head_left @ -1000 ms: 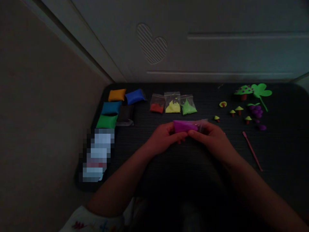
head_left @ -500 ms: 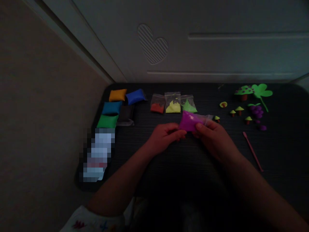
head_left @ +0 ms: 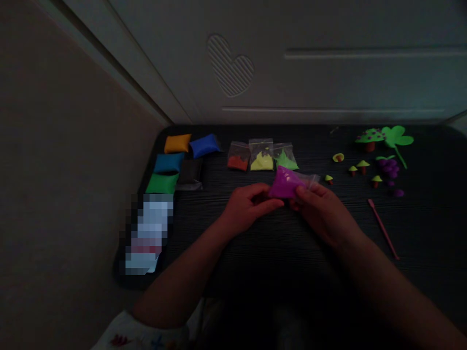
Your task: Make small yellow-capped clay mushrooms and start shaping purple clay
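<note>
A small clear zip bag of bright magenta modelling clay (head_left: 285,182) is held above the dark table. My right hand (head_left: 328,214) grips it near its clear zip end, thumb on top and fingers underneath. My left hand (head_left: 245,209) is at the bag's left end, with that corner between its thumb and fingers; some fingertips are hidden. Just beyond the bag lie three opened clear bags: red clay (head_left: 238,163), yellow clay (head_left: 261,160) and light green clay (head_left: 286,161).
Orange (head_left: 177,143), blue (head_left: 205,146), teal (head_left: 168,163), black (head_left: 190,174) and green (head_left: 162,183) packets lie left, above a blurred-out phone-like object (head_left: 149,233). Right are small clay mushrooms (head_left: 363,166), a spotted mushroom (head_left: 370,138), green leaves (head_left: 396,137), purple grapes (head_left: 388,168) and a pink tool (head_left: 384,229).
The magenta bag has tilted slightly, its left end shifting a little. My left thumb and fingers have spread somewhat at that end. My right hand keeps its grip.
</note>
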A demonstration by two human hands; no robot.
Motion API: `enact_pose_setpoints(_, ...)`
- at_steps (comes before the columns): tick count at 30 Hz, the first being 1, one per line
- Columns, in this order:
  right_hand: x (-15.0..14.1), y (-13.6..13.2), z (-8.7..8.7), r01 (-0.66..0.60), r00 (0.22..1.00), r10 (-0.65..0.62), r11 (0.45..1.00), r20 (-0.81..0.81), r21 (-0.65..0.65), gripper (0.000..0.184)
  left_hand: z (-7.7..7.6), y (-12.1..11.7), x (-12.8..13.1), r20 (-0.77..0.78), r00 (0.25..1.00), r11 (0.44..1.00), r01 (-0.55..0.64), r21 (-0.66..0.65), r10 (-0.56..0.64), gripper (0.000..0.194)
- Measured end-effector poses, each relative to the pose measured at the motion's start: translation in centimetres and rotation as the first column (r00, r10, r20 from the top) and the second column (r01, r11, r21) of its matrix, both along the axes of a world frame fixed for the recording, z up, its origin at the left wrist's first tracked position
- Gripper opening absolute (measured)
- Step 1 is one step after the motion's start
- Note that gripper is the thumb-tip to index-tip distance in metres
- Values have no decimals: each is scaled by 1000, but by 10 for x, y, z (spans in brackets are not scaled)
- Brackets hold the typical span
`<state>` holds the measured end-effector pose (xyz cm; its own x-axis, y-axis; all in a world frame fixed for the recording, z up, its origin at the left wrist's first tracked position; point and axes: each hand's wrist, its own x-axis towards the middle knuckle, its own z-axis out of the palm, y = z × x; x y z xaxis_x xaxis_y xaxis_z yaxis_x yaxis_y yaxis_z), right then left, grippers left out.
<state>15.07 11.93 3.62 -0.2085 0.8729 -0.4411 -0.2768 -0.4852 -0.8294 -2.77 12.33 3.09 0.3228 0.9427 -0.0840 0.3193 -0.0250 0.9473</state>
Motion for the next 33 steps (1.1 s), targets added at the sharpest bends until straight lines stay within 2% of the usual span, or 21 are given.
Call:
enact_pose_setpoints(3,0,-2,-1,-27,997,25,999,76,22,17,-1,0,0,23,1000,1000,-11,-4,11,26)
enact_pose_setpoints(8,-1,-4,-2,-14,998,13,1000,58,22,22,3,0,3,-156,987,994,-22,104,38,26)
enact_pose_setpoints(13,-1,-4,-1,-2,998,1,1000,61,9,20,4,-2,3,-180,982,985,-30,167,61,27)
enact_pose_setpoints(18,-2,-4,0,2,1000,-2,1000,-6,-15,14,3,-3,1,-110,994,994,38,107,-26,36)
enact_pose_setpoints(20,-2,-3,0,7,999,-8,999,-39,-34,14,3,-3,1,-110,993,996,56,73,-48,34)
enact_pose_setpoints(25,-4,-3,-1,25,998,-27,999,-56,-32,16,3,-3,4,-110,994,997,37,73,-29,27)
enact_pose_setpoints(33,-2,-3,-1,42,998,-42,999,-36,-9,15,-2,-3,2,-102,994,998,45,45,-40,30)
